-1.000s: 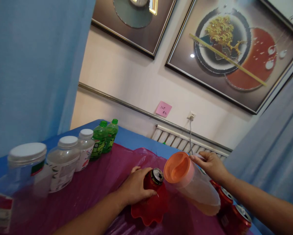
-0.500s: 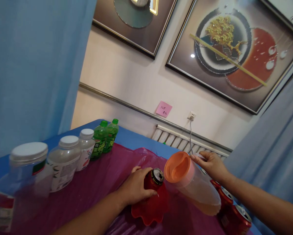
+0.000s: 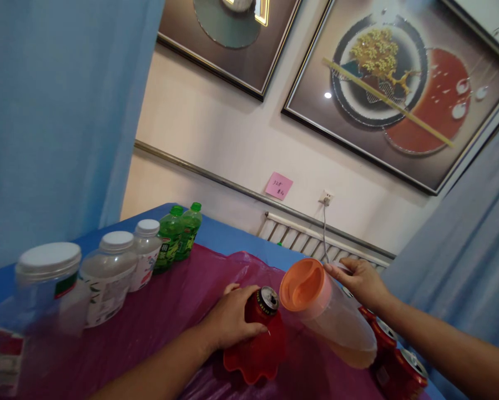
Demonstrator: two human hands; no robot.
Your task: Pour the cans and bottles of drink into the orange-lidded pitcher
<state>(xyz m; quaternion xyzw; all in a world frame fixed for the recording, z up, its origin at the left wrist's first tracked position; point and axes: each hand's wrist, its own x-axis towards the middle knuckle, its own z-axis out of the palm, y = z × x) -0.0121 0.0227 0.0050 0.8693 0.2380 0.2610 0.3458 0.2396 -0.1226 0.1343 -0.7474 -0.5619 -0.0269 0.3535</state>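
Observation:
My left hand (image 3: 235, 316) is wrapped round a red drink can (image 3: 262, 306) with a dark rim and an opened top. The can stands in or over a red wavy-edged dish (image 3: 255, 358); its base is hidden. My right hand (image 3: 359, 282) is closed on the handle of a translucent pitcher (image 3: 341, 328) with an orange lid (image 3: 303, 284). The pitcher is tilted, its lid end leaning left toward the can, just apart from it. Pale brownish liquid lies along its lower side. I can make out no stream between pitcher and can.
Several red cans (image 3: 403, 375) line the right side. On the left stand clear jars with white lids (image 3: 107, 278) and two green bottles (image 3: 190, 230). Purple plastic sheeting (image 3: 161, 316) covers part of the blue table (image 3: 232, 236). Behind are a radiator (image 3: 291, 236) and a plugged cord (image 3: 324, 222).

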